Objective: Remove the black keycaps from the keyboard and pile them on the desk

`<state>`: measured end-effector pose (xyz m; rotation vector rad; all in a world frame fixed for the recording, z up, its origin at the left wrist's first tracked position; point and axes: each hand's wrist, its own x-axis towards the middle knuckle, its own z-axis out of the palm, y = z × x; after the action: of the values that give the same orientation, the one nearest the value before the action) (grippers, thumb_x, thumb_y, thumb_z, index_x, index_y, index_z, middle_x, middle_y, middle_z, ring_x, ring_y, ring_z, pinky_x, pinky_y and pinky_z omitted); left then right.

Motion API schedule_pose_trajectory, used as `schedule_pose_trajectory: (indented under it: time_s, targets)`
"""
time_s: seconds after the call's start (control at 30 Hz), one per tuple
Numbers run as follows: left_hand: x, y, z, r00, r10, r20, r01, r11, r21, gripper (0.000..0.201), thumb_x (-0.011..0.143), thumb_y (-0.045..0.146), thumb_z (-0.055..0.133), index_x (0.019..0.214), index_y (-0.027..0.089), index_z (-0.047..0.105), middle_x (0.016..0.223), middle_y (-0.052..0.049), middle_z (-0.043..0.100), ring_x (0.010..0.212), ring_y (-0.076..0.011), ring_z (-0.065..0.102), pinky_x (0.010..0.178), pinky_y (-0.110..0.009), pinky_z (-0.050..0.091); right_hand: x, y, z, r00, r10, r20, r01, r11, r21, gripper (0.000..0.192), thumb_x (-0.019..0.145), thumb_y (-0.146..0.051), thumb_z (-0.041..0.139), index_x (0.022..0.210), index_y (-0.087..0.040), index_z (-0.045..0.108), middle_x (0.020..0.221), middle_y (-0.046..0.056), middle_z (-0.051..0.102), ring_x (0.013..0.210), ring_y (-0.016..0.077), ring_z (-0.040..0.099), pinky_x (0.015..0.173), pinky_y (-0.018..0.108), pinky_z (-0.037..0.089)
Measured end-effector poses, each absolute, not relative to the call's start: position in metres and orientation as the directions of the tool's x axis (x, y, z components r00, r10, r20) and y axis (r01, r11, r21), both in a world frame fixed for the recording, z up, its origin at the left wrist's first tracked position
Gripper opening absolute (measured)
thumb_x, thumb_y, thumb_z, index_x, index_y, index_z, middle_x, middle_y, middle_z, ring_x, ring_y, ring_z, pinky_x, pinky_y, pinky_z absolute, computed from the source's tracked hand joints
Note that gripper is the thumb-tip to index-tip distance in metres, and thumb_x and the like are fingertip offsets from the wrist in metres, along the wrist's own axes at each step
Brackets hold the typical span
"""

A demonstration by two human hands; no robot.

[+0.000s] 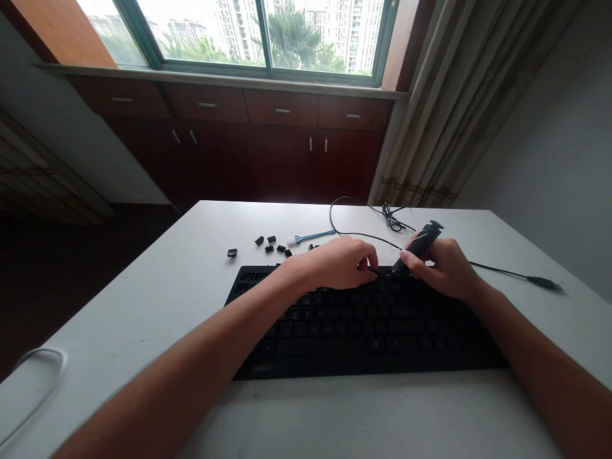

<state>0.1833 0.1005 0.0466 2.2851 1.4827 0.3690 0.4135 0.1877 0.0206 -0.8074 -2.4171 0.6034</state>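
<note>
A black keyboard [344, 347] lies on the white table, with open sockets showing at its upper left where keycaps are off. Across its upper part reaches my left hand [342, 261], thumb and fingertips pinched together at the top row. What sits between those fingertips is too dark and small to make out. My right hand [447, 264] grips a black keycap puller [419, 247] with a flared end and thin wires. The tool is tilted, its lower end down at the keyboard's top edge. Several loose black keycaps [269, 248] lie behind the keyboard, partly hidden by my left forearm.
A blue brush [310, 237] with pale bristles lies behind the keycaps. A black cable [393, 220] is bundled at the back, and a plug [545, 282] lies at right. A white cord [52, 370] rests at the table's left edge. Cabinets [282, 146] stand beyond.
</note>
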Motion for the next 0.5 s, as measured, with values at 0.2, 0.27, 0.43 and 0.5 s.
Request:
schedule_pose_trajectory:
  time_s: [0.2,0.27,0.43,0.5]
  targets:
    - [0.1835,0.1002,0.0461,0.407,0.913,0.012,0.809,-0.366,0.461,0.022,0.086,0.029,0.063,0.104,0.020,0.071,0.087,-0.002,0.073,0.071,-0.0142,0.063,0.061,-0.024,0.041,0.4105,0.1821,0.0200,-0.719,0.583,0.378,0.368,0.781,-0.505,0.024,0.087,-0.037,0.063,0.073,-0.018,0.064,0.070,0.004,0.066,0.056,0.0154,0.058,0.052,0.029,0.046]
    - [0.1830,0.1003,0.0458,0.406,0.914,0.007,0.805,-0.361,0.470,0.023,0.086,0.029,0.062,0.105,0.020,0.070,0.087,-0.002,0.072,0.071,-0.0140,0.063,0.061,-0.024,0.041,0.4096,0.1803,0.0208,-0.724,0.555,0.410,0.355,0.809,-0.468,0.021,0.086,-0.035,0.064,0.072,-0.019,0.064,0.071,0.005,0.067,0.062,0.0177,0.062,0.057,0.030,0.048]
    - [0.1819,0.1005,0.0454,0.415,0.910,-0.007,0.796,-0.359,0.488,0.028,0.087,0.032,0.062,0.112,0.022,0.068,0.089,-0.002,0.072,0.072,-0.0142,0.063,0.061,-0.024,0.040,0.4095,0.1788,0.0237,-0.759,0.482,0.438,0.302,0.856,-0.419,0.017,0.084,-0.030,0.065,0.071,-0.020,0.065,0.072,0.003,0.066,0.060,0.0164,0.061,0.059,0.031,0.049]
    - [0.1821,0.1007,0.0451,0.420,0.908,-0.005,0.795,-0.365,0.484,0.032,0.088,0.033,0.061,0.118,0.023,0.066,0.089,-0.001,0.072,0.072,-0.0144,0.063,0.062,-0.024,0.040,0.4088,0.1780,0.0244,-0.771,0.466,0.434,0.290,0.863,-0.413,0.017,0.084,-0.029,0.066,0.070,-0.020,0.066,0.070,0.002,0.064,0.057,0.0149,0.059,0.057,0.030,0.047]
